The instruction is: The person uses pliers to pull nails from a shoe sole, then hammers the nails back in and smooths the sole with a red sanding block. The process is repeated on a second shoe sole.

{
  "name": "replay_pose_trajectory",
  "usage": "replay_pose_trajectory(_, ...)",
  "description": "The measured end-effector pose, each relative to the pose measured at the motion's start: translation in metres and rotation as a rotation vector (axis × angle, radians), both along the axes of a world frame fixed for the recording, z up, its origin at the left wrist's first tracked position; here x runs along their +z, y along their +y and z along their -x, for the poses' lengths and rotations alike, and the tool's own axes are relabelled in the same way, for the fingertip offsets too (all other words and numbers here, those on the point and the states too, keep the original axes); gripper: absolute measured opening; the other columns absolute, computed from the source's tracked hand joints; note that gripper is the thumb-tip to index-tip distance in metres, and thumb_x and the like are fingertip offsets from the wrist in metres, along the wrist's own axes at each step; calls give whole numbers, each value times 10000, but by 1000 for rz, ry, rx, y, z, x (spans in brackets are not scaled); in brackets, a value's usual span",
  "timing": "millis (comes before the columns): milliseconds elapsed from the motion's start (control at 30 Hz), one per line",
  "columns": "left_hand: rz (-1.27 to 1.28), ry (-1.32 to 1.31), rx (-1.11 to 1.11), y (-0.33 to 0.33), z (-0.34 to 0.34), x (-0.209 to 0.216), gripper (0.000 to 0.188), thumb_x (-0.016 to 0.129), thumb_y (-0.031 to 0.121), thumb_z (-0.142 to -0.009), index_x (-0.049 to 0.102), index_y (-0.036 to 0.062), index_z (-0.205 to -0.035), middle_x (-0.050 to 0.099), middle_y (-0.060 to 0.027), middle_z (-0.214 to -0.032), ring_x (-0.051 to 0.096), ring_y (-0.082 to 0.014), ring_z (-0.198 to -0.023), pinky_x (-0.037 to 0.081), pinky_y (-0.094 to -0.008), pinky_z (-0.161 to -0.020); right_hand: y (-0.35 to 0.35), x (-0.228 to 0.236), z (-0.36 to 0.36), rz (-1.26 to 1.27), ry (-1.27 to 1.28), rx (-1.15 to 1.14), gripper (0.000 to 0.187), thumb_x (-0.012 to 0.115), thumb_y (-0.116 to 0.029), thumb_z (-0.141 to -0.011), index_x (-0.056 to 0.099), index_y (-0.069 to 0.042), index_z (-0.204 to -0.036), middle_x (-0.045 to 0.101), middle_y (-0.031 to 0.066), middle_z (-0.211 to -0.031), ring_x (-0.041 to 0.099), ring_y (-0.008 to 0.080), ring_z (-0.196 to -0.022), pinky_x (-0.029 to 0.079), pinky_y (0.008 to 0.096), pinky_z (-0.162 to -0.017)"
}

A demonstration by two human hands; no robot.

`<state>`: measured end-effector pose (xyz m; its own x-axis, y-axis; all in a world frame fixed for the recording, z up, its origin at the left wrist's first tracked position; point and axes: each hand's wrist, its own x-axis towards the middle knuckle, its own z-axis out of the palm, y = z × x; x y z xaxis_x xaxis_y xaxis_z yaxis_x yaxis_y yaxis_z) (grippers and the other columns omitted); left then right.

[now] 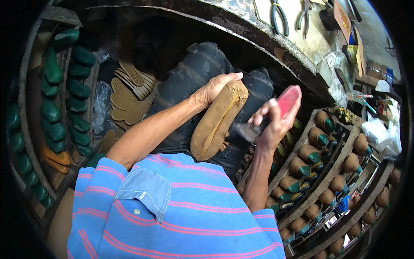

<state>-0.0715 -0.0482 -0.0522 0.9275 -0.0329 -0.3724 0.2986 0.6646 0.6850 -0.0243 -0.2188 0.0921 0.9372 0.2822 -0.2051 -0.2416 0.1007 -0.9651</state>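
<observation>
My left hand (217, 88) grips a brown shoe (213, 134) by its far end. Its underside faces up, the upper's edges folded in around a long narrow opening, with puckered leather at the far end. The shoe rests over my lap, on dark trousers (183, 77). To its right, raised and apart from it, my right hand (276, 123) is closed around a tool (290, 101) with a broad red, textured end. The tool's dark lower end is smeared by motion, so its kind is unclear.
At left, racks hold several green shoe lasts (52, 110) and an orange pair (56, 159). Tan soles (125, 101) lie stacked beside a clear plastic bag (101, 103). Right-hand racks carry brown shoes (308, 153) on green lasts. Pliers (279, 18) lie on the worn bench (254, 17).
</observation>
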Motion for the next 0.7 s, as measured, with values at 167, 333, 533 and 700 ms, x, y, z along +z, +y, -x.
replay_pose_trajectory(167, 91, 7, -7, -4, -3, -1, 508, 499, 420, -1231, 771, 17, -1084, 762, -34, -915, 707, -117, -815, 588, -284, -804, 37, -22, -46, -167, -173, -224, 869, 667, -6, -1095, 180, -226, -1781, 603, 104, -825, 584, 199, -534, 597, 395, -508)
replay_pose_trajectory(333, -122, -106, 87, 1, 3, -5, 425, 543, 398, -1219, 752, 31, -1168, 755, -13, -940, 701, -97, -816, 592, -286, -801, 64, -45, -42, -113, -295, -269, 850, 653, 47, -1081, 216, -203, -1766, 624, 119, -868, 616, 181, -614, 586, 365, -495)
replay_pose_trajectory(533, 140, 13, 5, 8, 2, -9, 424, 585, 398, -1187, 773, 48, -1041, 765, -46, -858, 722, -134, -744, 605, -295, -738, 69, -40, -12, 17, -391, -467, 874, 645, 10, -1058, 176, -182, -1769, 635, 136, -913, 573, 169, -549, 558, 336, -469)
replay_pose_trajectory(700, 407, 99, 25, 3, 0, -8, 434, 615, 394, -1165, 783, 50, -961, 787, -63, -848, 717, -136, -696, 590, -312, -667, 56, -29, 8, 133, -369, -497, 860, 622, 39, -1053, 188, -176, -1763, 617, 115, -891, 570, 161, -548, 556, 320, -474)
